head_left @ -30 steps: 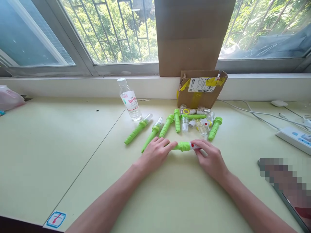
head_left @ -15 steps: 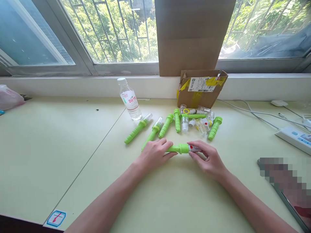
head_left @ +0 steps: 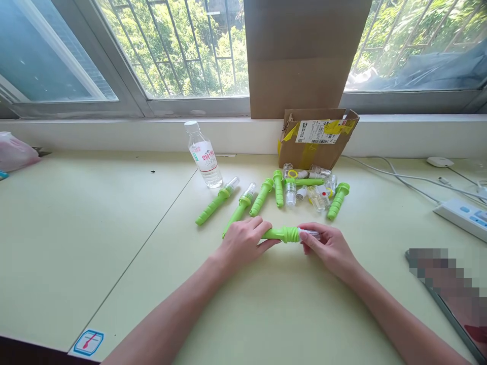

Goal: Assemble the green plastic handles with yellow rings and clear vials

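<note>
My left hand [head_left: 247, 238] is closed around a green plastic handle [head_left: 279, 233], which lies level above the table with its threaded collar pointing right. My right hand [head_left: 329, 248] pinches a small white and grey cylinder [head_left: 312, 234] at the open end of that collar; how far it sits inside is hidden by the fingers. Behind my hands lie more green handles [head_left: 215, 207], two on the left with clear ribbed caps [head_left: 248, 191]. Loose clear caps [head_left: 315, 197], white cylinders and yellow rings [head_left: 292, 174] are heaped in front of the box.
A water bottle [head_left: 204, 157] stands at the back, left of a cardboard box [head_left: 310, 152] with yellow tape. On the right are white cables [head_left: 395, 175], a power strip [head_left: 462, 215] and a phone [head_left: 445, 304]. A pink bag [head_left: 17, 152] sits far left.
My right hand's fingers have shifted their grip on the cylinder, rolling round it, and the red mark no longer shows. My left hand has hardly moved.
</note>
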{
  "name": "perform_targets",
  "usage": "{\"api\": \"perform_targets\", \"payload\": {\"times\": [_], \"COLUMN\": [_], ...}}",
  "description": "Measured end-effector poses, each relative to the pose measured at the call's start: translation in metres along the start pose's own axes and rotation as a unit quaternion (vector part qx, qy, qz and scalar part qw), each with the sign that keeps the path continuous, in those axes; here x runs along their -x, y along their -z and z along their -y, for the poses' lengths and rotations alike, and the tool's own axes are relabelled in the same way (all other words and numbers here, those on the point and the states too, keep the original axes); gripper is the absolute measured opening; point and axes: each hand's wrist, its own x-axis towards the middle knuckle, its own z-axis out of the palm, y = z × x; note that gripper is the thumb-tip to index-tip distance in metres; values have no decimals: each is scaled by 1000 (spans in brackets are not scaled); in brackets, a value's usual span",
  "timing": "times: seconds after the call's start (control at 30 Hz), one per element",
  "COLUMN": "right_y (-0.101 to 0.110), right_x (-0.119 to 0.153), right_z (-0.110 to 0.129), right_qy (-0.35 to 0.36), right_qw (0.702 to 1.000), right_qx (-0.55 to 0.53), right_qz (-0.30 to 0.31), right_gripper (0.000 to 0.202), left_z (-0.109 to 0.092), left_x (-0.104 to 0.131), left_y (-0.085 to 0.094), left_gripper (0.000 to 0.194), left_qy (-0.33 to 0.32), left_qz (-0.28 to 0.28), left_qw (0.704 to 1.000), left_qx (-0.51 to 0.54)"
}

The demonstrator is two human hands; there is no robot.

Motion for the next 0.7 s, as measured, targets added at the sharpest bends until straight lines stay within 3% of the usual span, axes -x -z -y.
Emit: {"api": "perform_targets", "payload": {"times": [0.33, 0.7], "right_y": [-4, -5], "right_x": [2, 4], "right_z": [5, 5], "right_qy": [10, 30], "right_qw": [999, 1000], "right_qx": [30, 6], "right_qz": [-26, -7], "right_gripper": [46, 32], "left_z": [-5, -7], "left_x": [-1, -2], "left_y": [-1, -1], "left_gripper": [25, 26], "left_qy": [-26, -5], "left_qz": [-6, 9], "left_qw": [999, 1000], "left_qx": [-24, -18]}}
